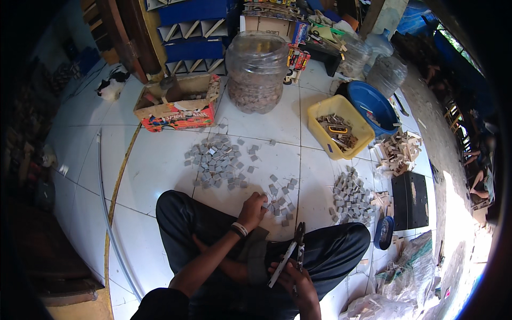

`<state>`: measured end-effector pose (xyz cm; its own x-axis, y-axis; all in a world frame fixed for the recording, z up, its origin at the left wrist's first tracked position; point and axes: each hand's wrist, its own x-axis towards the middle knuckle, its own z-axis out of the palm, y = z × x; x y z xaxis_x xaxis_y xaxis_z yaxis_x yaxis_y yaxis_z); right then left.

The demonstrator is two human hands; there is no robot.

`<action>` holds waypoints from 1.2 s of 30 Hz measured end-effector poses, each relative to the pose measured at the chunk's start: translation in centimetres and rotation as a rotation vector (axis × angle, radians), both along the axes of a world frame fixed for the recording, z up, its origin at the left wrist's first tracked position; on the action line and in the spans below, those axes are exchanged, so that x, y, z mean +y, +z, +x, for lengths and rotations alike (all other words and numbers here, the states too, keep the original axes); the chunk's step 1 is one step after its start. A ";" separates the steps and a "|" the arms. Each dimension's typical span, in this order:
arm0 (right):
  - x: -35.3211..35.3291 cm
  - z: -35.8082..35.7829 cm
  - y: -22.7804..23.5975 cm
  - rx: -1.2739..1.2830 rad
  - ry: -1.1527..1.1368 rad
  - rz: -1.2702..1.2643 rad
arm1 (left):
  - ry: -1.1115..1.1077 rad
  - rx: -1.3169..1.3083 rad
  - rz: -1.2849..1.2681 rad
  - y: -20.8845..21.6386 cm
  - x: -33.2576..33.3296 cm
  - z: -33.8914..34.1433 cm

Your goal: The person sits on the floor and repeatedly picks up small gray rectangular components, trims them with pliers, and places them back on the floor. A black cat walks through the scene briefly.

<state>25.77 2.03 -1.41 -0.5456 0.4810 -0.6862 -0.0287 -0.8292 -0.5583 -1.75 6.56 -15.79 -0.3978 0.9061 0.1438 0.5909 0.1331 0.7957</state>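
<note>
I sit cross-legged on a tiled floor with my left hand low over a small scatter of grey square pieces with thin wire-like stems. Its fingers are bent together at the edge of these pieces; what they hold, if anything, is hidden. My right hand grips a pair of pliers above my lap, jaws upward and handles spread apart. A bigger heap of the grey pieces lies ahead of my left knee. Another heap of grey pieces lies beyond my right knee.
Ahead stand a cardboard box with a hammer and a big clear plastic container. To the right are a yellow tub, a blue basin, wood scraps, a black box and plastic sacks. A cat lies far left.
</note>
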 end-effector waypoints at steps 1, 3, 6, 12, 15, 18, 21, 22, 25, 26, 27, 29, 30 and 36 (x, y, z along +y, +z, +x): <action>0.0 0.0 0.0 0.007 0.001 -0.002 | 0.008 -0.018 0.025 0.2 -0.1 -0.1; 0.0 0.1 -0.1 0.005 0.003 -0.005 | 0.030 -0.061 0.076 0.8 -0.1 -0.4; -0.1 0.1 -0.1 -0.010 0.002 -0.001 | 0.067 -0.182 0.123 1.9 0.0 -0.6; -0.2 -0.3 1.0 -0.022 0.034 0.033 | 0.080 -0.684 0.120 5.8 -2.9 -0.3; -0.8 -0.6 2.2 -0.085 0.076 0.106 | 0.060 -0.760 0.267 8.3 -4.9 0.6; -1.3 -1.0 3.6 -0.128 0.183 0.254 | 0.110 -0.890 0.311 10.7 -6.5 1.3; -1.7 -1.4 5.2 -0.152 0.332 0.379 | 0.155 -0.949 0.379 12.6 -7.7 2.0; -1.7 -1.5 5.7 -0.169 0.378 0.393 | 0.153 -0.936 0.404 13.1 -7.8 2.3; -2.0 -1.9 7.0 -0.219 0.479 0.428 | 0.165 -0.891 0.446 14.1 -8.4 3.1; -2.2 -2.1 7.3 -0.230 0.508 0.442 | 0.171 -0.875 0.457 14.4 -8.5 3.3; -2.3 -2.4 7.4 -0.220 0.495 0.475 | 0.176 -0.871 0.452 14.6 -8.6 3.4; -2.7 -2.8 7.6 -0.205 0.480 0.540 | 0.186 -0.879 0.452 14.9 -8.9 3.7; -2.8 -2.9 7.7 -0.202 0.481 0.553 | 0.193 -0.835 0.440 15.0 -9.1 3.8; -3.4 -3.3 8.3 -0.250 0.469 0.593 | 0.201 -0.722 0.442 15.2 -9.5 3.8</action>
<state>22.47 -1.35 6.85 -0.6453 0.5629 -0.5164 0.4342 -0.2859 -0.8542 2.00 -2.97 -0.55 -0.6742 0.7292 0.1167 -0.0802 -0.2294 0.9700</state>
